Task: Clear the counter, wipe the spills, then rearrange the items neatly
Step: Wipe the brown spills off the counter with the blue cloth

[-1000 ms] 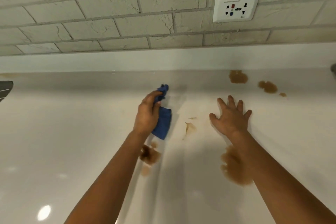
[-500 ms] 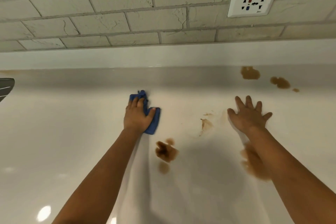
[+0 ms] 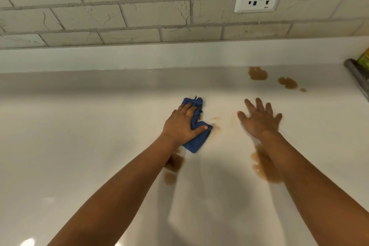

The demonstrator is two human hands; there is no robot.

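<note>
Pressing the blue cloth flat under our left hand, we see the nearest brown spill just behind it, toward us; our right hand rests spread and empty on the bench, farther off.

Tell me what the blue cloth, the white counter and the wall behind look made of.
Blue cloth: soft woven fabric, crumpled in folds under the left hand.
White counter: smooth glossy slab, stone or laminate; shows reflections.
Wall: pale matte brick-shaped tiles, rough and veined, perhaps stone.
</note>
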